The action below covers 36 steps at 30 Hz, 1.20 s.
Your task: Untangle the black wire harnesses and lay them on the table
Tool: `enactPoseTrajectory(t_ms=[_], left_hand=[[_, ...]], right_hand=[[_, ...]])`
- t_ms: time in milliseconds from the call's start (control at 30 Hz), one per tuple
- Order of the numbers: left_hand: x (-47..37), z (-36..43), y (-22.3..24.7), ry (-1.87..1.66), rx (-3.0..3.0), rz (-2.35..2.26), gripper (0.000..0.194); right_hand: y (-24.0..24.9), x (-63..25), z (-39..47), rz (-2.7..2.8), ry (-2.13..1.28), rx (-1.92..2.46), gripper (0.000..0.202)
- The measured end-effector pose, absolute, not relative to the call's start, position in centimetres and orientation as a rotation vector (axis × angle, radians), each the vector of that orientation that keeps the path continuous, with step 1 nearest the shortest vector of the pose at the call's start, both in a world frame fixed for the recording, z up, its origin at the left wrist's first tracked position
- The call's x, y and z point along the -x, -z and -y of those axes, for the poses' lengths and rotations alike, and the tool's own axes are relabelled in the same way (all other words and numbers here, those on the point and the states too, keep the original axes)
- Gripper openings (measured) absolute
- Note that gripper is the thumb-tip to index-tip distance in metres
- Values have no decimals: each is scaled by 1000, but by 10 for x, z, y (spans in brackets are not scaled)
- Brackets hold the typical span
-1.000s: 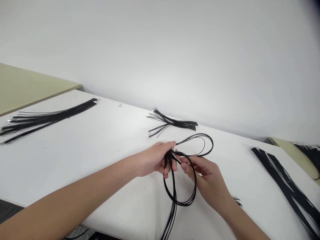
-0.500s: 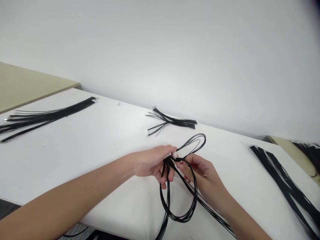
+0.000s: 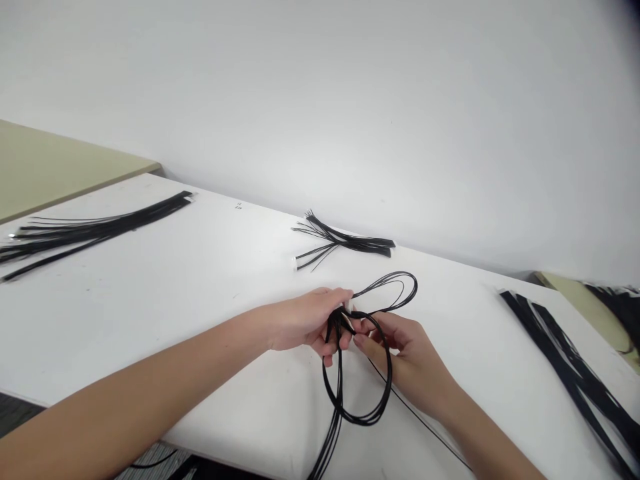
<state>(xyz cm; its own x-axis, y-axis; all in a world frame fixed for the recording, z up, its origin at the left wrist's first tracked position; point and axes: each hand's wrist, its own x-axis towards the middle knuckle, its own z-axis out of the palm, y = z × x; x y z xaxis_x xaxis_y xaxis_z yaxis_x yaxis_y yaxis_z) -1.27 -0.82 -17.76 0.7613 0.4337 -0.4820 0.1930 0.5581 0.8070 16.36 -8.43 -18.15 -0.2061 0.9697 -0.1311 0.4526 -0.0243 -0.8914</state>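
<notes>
My left hand (image 3: 320, 323) is closed around the white connector end of a black wire harness (image 3: 371, 421), thumb on top. Looped wires hang below the hand in a ring, and another loop stands out above toward the right. My right hand (image 3: 393, 340) pinches some of the black wires close beside the connector, thumb and index finger together. A single thin wire runs from near the right fingers down past the right forearm. Several strands trail from the left hand over the table's front edge. The fingers partly hide the connector.
On the white table (image 3: 210, 280) lie a black wire bundle (image 3: 105, 230) at the left, a smaller frayed bundle (image 3: 350, 243) at the back, and long flat black cables (image 3: 565, 367) at the right. Beyond the table, more black wires (image 3: 617, 307) rest on a yellowish surface (image 3: 575, 290).
Several wires that ran down beside my right forearm have gathered away, leaving one thin wire there. The right fingers have shifted slightly lower on the wires; the hanging ring sits a little higher.
</notes>
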Motion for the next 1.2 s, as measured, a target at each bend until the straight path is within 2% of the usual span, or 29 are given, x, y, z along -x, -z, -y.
enactPoseTrajectory(t_ms=[300,467,567,700,767,900,1033,1133,1200], left_hand=[[8,13,178,-219,-971,-776,35],[7,13,177,-256,-975,-796,37],[6,12,177,-308,-969,-839,40],[7,10,179,-317,-961,-871,43],[8,9,179,-316,-948,-875,42],[8,8,179,-310,-937,-911,43],[8,6,180,-302,-926,-916,43],[8,5,181,-295,-902,-919,42],[9,5,181,-285,-895,-932,41]], right_hand=[[180,-156,87,1337,-1413,1436,23],[178,-158,87,1284,-1412,1466,26],[172,-171,83,1193,-1539,1386,18],[161,-191,73,802,-1693,1112,6],[159,-196,69,670,-1679,973,7],[165,-198,66,489,-1619,860,29],[173,-199,68,428,-1478,808,40],[174,-200,68,468,-1389,809,39],[173,-199,66,499,-1356,806,28]])
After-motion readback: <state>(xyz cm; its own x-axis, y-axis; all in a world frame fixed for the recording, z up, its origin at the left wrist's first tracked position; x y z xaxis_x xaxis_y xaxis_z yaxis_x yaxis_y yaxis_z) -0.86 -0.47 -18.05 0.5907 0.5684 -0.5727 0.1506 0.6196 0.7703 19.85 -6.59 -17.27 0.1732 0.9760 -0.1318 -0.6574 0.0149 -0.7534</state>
